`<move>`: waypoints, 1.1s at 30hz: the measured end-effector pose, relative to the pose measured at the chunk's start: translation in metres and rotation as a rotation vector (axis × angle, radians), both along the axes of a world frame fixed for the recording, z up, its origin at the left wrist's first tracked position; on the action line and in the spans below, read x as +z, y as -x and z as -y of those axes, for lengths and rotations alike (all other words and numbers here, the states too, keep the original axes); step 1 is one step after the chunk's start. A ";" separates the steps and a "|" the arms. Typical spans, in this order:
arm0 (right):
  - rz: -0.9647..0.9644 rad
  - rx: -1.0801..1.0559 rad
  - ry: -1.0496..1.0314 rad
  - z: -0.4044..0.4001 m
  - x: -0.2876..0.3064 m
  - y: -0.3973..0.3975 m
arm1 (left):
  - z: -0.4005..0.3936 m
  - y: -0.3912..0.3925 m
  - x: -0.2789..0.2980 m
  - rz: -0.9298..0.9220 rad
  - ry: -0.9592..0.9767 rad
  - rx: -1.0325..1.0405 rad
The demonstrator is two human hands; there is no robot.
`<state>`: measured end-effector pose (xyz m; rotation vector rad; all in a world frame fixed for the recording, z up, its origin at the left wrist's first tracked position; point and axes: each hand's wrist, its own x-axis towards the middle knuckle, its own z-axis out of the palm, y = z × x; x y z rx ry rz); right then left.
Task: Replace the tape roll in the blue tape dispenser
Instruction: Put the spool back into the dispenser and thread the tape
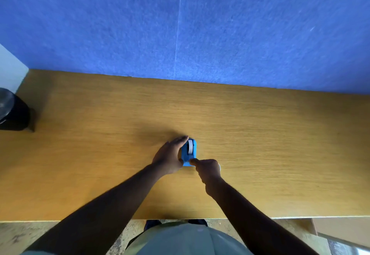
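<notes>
The blue tape dispenser [191, 154] stands on the wooden table [260, 134], near its middle. A white tape roll [190, 147] sits in its slot, edge up. My left hand [170, 157] cups the dispenser's left side, fingers stretched along it and thumb at its near end. My right hand [208, 169] is curled just in front of it, thumb and forefinger pinched at the near end by the cutter. Whether a tape end lies between those fingertips is too small to tell.
A blue felt partition [200, 24] rises along the table's far edge. A dark round object [12, 110] stands at the far left of the table. The table's front edge runs close to my body.
</notes>
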<state>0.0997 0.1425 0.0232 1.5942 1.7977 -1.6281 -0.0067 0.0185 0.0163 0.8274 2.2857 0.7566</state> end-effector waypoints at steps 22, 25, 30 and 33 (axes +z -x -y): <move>-0.077 0.056 -0.061 0.009 -0.008 -0.017 | -0.011 -0.006 -0.001 -0.101 0.103 0.129; -0.087 0.057 -0.068 0.009 -0.010 -0.018 | -0.013 -0.008 -0.003 -0.095 0.103 0.146; -0.060 0.043 -0.058 0.010 -0.013 -0.022 | -0.008 -0.012 -0.008 -0.097 0.084 0.156; -0.049 0.009 -0.029 0.011 -0.015 -0.027 | -0.004 -0.015 -0.009 -0.112 0.078 0.143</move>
